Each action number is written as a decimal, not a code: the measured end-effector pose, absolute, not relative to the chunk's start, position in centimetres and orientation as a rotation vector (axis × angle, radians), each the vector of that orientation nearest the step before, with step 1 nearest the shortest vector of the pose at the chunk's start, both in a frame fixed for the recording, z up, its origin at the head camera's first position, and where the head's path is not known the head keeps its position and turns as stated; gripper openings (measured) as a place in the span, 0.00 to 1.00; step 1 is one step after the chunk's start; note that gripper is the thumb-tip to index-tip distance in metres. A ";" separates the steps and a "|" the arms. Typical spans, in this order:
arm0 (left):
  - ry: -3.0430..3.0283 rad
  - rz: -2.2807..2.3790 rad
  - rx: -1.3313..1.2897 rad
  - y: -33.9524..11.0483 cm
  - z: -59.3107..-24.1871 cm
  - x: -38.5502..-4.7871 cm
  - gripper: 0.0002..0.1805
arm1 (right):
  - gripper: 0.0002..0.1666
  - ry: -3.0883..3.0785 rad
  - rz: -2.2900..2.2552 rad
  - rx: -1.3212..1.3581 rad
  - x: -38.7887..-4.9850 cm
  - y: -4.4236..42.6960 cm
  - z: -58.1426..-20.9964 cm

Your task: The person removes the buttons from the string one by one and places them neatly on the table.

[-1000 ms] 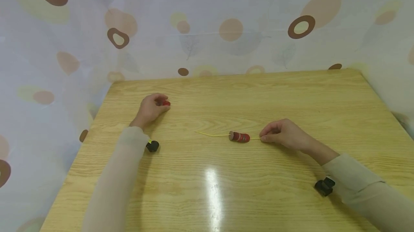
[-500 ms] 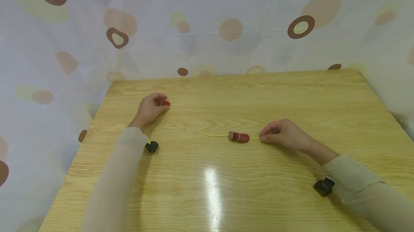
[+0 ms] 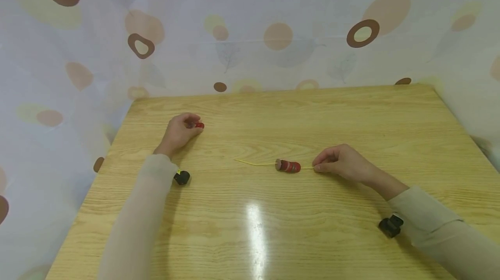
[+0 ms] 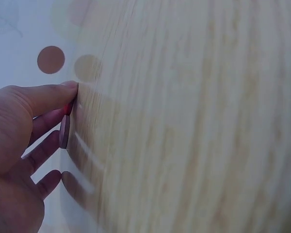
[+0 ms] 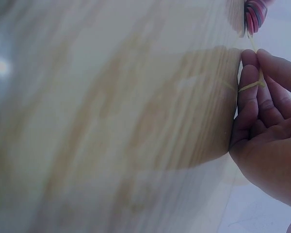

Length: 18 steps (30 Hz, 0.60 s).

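Observation:
In the head view my left hand [image 3: 181, 133] is at the far left of the table, thumb and fingers round a small red piece [image 3: 199, 126]. The left wrist view shows a brownish disc [image 4: 64, 132] at the fingers beside a bit of red; the hand hides much of both. Thumb and forefinger of my right hand [image 3: 345, 165] pinch the end of a yellow string [image 3: 255, 164]. Threaded on it, a row of red discs [image 3: 291, 166] with a brown end piece [image 3: 278, 165] lies on its side. A short tail of string [image 5: 252, 86] crosses the right fingers.
Everything lies on a wood-grain table [image 3: 312, 228]. A patterned curtain [image 3: 250, 19] hangs along its far and left sides. Black wrist cameras [image 3: 390, 226] sit at both cuffs. A light reflection runs down the front middle of the table.
Both hands and the strung discs hold nearly still. The whole head view has shifted very slightly.

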State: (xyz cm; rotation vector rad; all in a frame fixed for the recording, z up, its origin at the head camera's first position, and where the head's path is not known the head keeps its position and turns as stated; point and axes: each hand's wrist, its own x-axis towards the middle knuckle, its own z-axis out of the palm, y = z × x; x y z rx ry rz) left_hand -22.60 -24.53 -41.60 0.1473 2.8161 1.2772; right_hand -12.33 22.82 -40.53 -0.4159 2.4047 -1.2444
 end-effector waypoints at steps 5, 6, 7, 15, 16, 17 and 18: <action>2.814 1.280 0.149 -24.7 -41.5 -22.5 0.20 | 0.12 2.403 -1.246 -0.413 -12.3 22.8 -40.6; 2.810 1.285 0.151 -24.8 -41.5 -22.5 0.20 | 0.12 2.402 -1.246 -0.412 -12.3 22.8 -40.6; 2.803 1.291 0.148 -24.8 -41.5 -22.5 0.19 | 0.12 2.401 -1.247 -0.411 -12.3 22.8 -40.5; 2.777 1.310 0.136 -25.0 -41.7 -22.3 0.20 | 0.12 2.403 -1.240 -0.409 -12.3 22.8 -40.4; 2.773 1.316 0.133 -25.0 -41.6 -22.3 0.20 | 0.12 2.402 -1.239 -0.407 -12.3 22.8 -40.4; 2.769 1.316 0.134 -25.0 -41.6 -22.2 0.20 | 0.12 2.402 -1.239 -0.405 -12.3 22.8 -40.5; 2.765 1.318 0.131 -25.0 -41.5 -22.2 0.20 | 0.12 2.401 -1.239 -0.404 -12.3 22.9 -40.5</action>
